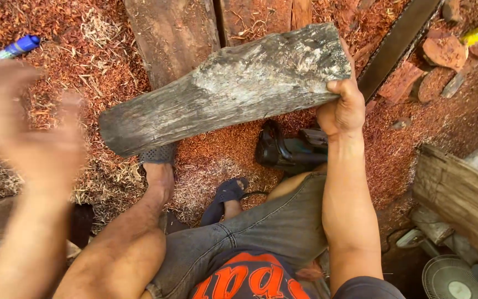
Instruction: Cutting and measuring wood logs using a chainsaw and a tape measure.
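Right hand fingers clamp the grey log at its far-right end, long axis running down-left over the sawdust floor; left hand blurred, fingers spread & empty, near the log's left end.

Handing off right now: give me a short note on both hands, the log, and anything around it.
Right hand: grip closed on the right end of the grey log, holding it over the sawdust.
Left hand: raised, blurred, open, holding nothing.
Chainsaw lies on the ground under the log, bar pointing away.
Log shows no cut.
A fan sits bottom right.
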